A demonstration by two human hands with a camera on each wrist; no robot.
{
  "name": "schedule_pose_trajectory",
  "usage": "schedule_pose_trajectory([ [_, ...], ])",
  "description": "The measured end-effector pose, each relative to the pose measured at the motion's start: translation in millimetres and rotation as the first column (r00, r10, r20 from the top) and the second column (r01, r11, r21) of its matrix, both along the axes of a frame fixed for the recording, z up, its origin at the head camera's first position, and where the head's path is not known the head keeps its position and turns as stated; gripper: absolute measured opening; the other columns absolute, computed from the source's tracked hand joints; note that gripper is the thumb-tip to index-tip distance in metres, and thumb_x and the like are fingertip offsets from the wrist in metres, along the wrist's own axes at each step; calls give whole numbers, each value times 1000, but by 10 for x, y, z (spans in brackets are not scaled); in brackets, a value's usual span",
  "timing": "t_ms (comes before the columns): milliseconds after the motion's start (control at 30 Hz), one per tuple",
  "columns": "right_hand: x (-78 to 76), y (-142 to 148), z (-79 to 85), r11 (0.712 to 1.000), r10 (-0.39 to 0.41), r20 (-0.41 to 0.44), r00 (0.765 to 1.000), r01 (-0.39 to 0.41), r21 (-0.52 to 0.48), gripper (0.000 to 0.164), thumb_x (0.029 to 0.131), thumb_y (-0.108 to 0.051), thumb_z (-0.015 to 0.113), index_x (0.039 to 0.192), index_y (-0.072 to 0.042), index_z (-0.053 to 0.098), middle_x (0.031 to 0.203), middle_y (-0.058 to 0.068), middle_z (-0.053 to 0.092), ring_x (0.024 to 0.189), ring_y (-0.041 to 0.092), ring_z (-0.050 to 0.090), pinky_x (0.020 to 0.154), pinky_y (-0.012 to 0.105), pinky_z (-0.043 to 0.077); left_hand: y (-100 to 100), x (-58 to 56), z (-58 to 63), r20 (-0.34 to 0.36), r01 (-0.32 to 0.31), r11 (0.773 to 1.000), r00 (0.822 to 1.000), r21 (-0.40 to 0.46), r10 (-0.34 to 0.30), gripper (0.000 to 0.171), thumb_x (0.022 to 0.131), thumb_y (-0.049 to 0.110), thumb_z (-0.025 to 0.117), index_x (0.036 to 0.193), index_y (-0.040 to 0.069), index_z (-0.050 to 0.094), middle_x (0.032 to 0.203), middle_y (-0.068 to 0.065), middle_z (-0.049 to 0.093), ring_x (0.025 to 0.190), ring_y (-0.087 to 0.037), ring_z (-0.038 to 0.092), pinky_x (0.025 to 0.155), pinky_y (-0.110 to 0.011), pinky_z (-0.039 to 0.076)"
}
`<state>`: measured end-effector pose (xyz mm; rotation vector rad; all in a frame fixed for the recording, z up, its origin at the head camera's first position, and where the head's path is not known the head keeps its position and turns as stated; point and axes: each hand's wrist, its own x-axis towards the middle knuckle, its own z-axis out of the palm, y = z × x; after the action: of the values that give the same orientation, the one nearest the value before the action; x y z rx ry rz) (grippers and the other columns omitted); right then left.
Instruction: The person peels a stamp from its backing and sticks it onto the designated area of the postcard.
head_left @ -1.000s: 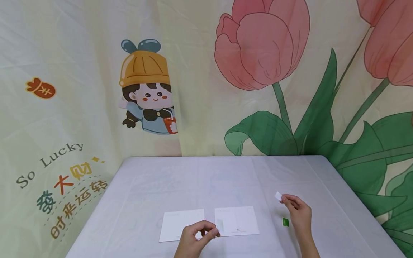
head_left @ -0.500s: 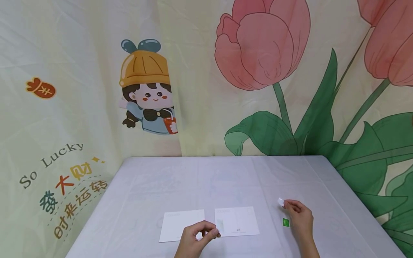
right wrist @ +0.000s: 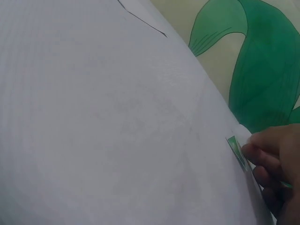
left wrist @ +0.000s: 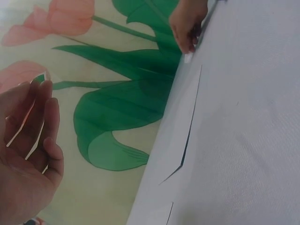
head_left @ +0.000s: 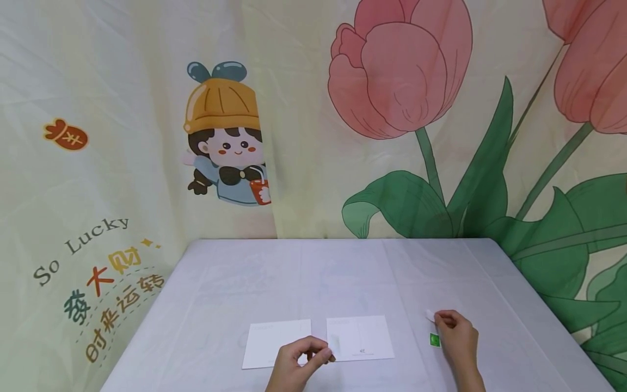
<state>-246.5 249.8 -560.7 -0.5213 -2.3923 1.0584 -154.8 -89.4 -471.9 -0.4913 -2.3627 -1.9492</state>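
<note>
My left hand point(head_left: 300, 360) is held over the near edges of two white postcards. In the left wrist view its thumb and fingers pinch a small green stamp-like piece point(left wrist: 41, 78) with a white edge. To the right, my right hand point(head_left: 458, 335) pinches a small white slip of paper point(head_left: 430, 316) low over the table. Just below that slip lies a small green stamp point(head_left: 434, 340) on the cloth, close to the right fingertips in the right wrist view. The left postcard point(head_left: 266, 342) is partly covered by the left hand; the right postcard point(head_left: 364, 336) carries faint print.
A white cloth covers the table point(head_left: 294, 277). Behind it hangs a printed curtain point(head_left: 303, 163) with tulips, a cartoon figure and lettering, meeting the table's far edge.
My right hand has moved down and slightly right with the white slip, closer to the green stamp on the table. The left hand has stayed in place.
</note>
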Motion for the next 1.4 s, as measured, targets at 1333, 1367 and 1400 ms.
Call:
schedule_pose_trajectory([
  [1333, -2, 4, -66, 988, -42, 41, 998, 35, 151, 6, 78, -3, 67, 83, -3, 65, 59, 0, 54, 52, 17, 45, 51, 30, 32, -19, 17, -3, 58, 16, 999, 998, 30, -18, 21, 88, 21, 62, 86, 1, 67, 76, -1, 68, 64, -11, 59, 61, -25, 47],
  [1367, -2, 2, -67, 987, -46, 42, 998, 39, 153, 6, 78, -3, 68, 82, -3, 65, 59, 0, 55, 52, 17, 45, 51, 30, 32, -21, 17, -6, 58, 16, 999, 998, 29, -18, 21, 88, 22, 62, 86, 2, 67, 76, -1, 68, 64, -10, 59, 61, -25, 47],
  [1400, -1, 1, -68, 987, -50, 45, 998, 43, 152, 6, 78, -4, 67, 83, -3, 65, 59, 0, 55, 52, 17, 46, 51, 30, 32, -23, 18, -8, 58, 16, 999, 998, 30, -18, 21, 88, 22, 63, 86, 2, 67, 76, -1, 68, 64, -10, 59, 61, -25, 47],
])
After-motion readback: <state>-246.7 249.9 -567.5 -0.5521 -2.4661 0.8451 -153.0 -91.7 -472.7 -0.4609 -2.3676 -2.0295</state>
